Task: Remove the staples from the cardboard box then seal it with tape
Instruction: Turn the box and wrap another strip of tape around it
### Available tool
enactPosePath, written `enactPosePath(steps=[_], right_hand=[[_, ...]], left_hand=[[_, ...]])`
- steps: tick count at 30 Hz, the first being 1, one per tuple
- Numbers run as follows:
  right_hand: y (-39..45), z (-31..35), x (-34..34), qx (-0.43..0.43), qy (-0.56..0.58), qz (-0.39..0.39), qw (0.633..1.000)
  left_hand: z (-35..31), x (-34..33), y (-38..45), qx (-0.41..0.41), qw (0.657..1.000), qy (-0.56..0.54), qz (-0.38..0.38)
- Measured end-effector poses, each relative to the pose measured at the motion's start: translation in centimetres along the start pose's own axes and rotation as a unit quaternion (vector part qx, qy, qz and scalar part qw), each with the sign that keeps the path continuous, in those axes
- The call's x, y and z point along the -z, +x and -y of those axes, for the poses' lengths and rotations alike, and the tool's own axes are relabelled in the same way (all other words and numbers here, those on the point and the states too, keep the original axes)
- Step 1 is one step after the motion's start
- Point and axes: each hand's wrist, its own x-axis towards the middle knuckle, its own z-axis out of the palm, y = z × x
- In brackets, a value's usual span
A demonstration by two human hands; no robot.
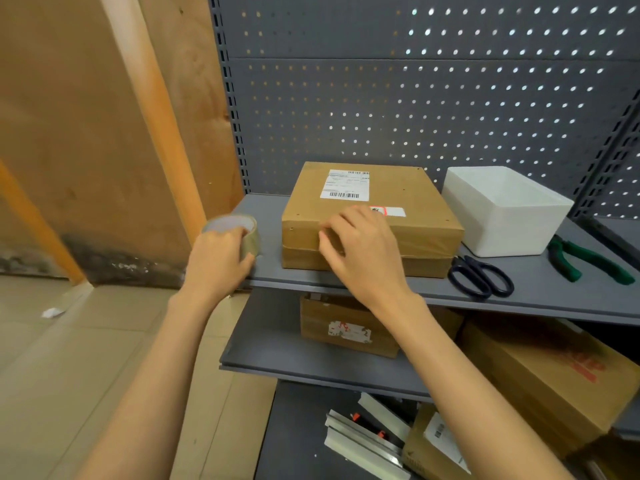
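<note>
A flat brown cardboard box [415,199] with a white shipping label lies on the grey shelf [540,289]. My left hand [218,258] grips a roll of brown tape [242,233] at the shelf's left end, just left of the box. On the box's front top edge rests my right hand [363,251], fingers spread and pressing the cardboard near its middle. Clear tape seems to cover the box's front right part.
A white foam box [505,209] stands right of the cardboard box. Black scissors [481,277] and green-handled pliers [588,259] lie on the shelf's front right. Lower shelves hold more cardboard boxes [349,327] and metal strips [363,441]. A pegboard backs the shelf.
</note>
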Motion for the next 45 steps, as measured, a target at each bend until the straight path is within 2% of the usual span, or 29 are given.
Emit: enactPosePath(steps=[3, 5, 9, 13, 15, 23, 32, 37, 39, 42, 45], right_hand=[[-0.1, 1.1, -0.8, 0.022, 0.022, 0.018, 0.999], [0.1, 1.7, -1.1, 0.028, 0.039, 0.016, 0.999], [1.5, 2.6, -0.8, -0.015, 0.151, 0.039, 0.988], [3.2, 3.4, 0.2, -0.061, 0.333, 0.048, 0.94], [3.9, 3.5, 0.6, -0.071, 0.374, 0.054, 0.923], [4.1, 2.8, 0.6, -0.065, 0.379, 0.06, 0.921], [3.8, 3.4, 0.4, -0.078, 0.432, 0.074, 0.896], [3.6, 3.7, 0.4, -0.09, 0.453, 0.071, 0.884], [3.5, 3.9, 0.3, -0.089, 0.453, 0.069, 0.884], [3.3, 4.1, 0.2, -0.087, 0.453, 0.053, 0.886], [2.9, 4.1, 0.0, -0.09, 0.452, 0.038, 0.887]], left_hand=[[0.1, 0.2, 0.0, -0.013, 0.999, 0.034, -0.017], [0.2, 0.5, 0.0, 0.001, 1.0, 0.003, -0.027], [-0.6, 2.5, -0.4, 0.042, 0.986, -0.143, -0.068], [-2.3, 5.1, -1.2, 0.008, 0.957, -0.277, -0.084], [-3.2, 5.9, -1.7, -0.002, 0.944, -0.317, -0.085], [-4.5, 5.9, -2.8, -0.002, 0.914, -0.403, -0.051], [-4.3, 6.0, -3.6, -0.008, 0.891, -0.449, -0.063], [-4.5, 6.3, -4.1, 0.006, 0.881, -0.471, -0.041], [-4.7, 6.3, -4.5, 0.024, 0.864, -0.502, -0.013], [-5.2, 6.5, -5.0, 0.05, 0.815, -0.576, 0.038], [-5.6, 6.7, -5.3, 0.053, 0.806, -0.587, 0.059]])
